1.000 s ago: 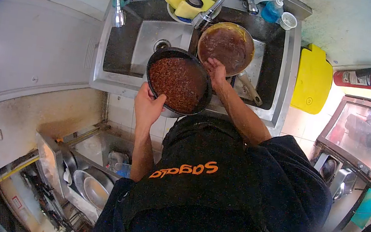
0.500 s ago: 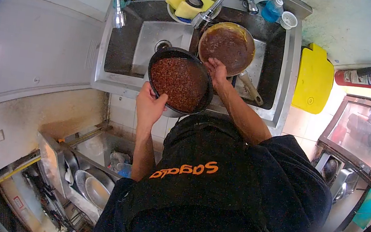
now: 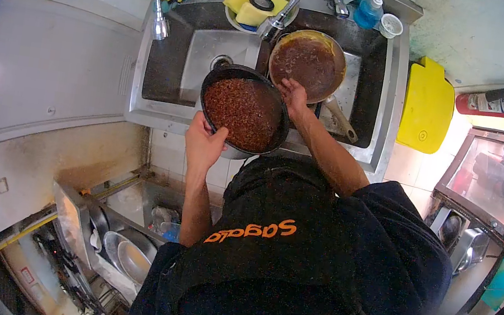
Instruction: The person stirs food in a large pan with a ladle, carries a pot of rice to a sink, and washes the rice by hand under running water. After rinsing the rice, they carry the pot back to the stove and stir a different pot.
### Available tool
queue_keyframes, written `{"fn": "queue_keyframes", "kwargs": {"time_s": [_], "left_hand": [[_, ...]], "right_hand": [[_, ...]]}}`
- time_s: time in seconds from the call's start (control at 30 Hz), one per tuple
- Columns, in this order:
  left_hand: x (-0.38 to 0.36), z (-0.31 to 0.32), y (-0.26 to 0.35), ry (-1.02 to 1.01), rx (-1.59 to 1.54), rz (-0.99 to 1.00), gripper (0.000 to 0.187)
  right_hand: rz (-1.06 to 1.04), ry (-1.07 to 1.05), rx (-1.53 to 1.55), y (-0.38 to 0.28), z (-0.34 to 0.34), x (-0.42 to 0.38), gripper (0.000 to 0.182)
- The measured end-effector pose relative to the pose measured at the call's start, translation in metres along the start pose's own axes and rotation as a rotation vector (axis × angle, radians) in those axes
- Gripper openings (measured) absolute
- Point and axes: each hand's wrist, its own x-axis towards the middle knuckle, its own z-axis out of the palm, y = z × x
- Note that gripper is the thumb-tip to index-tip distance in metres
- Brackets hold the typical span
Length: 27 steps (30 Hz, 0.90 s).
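Note:
A round black pan [image 3: 242, 114] is held at the front of the double sink, over its edge. Reddish-brown grainy matter covers its inside, with a wet sheen on the right. My left hand [image 3: 204, 141] is closed around the pan's lower-left rim, thumb on top. At the right rim is my right hand [image 3: 295, 99], its fingers curled against the edge and partly hidden. Just beyond it, a frying pan [image 3: 310, 66] with a brown-coated inside and yellowish residue on its rim rests in the right basin, its handle [image 3: 341, 120] pointing toward me.
Behind the basins stands a bowl [image 3: 232, 14] with yellow sponges [image 3: 254, 13]. Two spring-hose faucets [image 3: 161, 27] hang over the sink [image 3: 216, 46]. A blue soap bottle [image 3: 367, 14] and white cup [image 3: 391, 26] sit at the back right. A yellow bin [image 3: 426, 111] stands on the right.

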Motion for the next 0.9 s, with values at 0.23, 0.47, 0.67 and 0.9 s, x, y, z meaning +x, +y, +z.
{"fn": "queue_keyframes", "kwargs": {"time_s": [0.23, 0.47, 0.67, 0.9], "left_hand": [[-0.002, 0.004, 0.0, 0.011, 0.003, 0.011, 0.019], [-0.001, 0.007, -0.015, 0.05, -0.056, 0.019, 0.017], [-0.009, 0.002, -0.053, 0.302, -0.024, 0.199, 0.01], [-0.051, 0.031, -0.139, 0.646, -0.488, 0.022, 0.015]], "right_hand": [[-0.001, 0.017, 0.047, -0.001, 0.004, -0.002, 0.045], [-0.118, 0.021, 0.101, -0.004, 0.001, 0.0, 0.019], [0.296, -0.229, -0.046, -0.031, 0.04, -0.038, 0.037], [-0.099, -0.46, -1.008, -0.022, 0.084, -0.062, 0.022]]}}
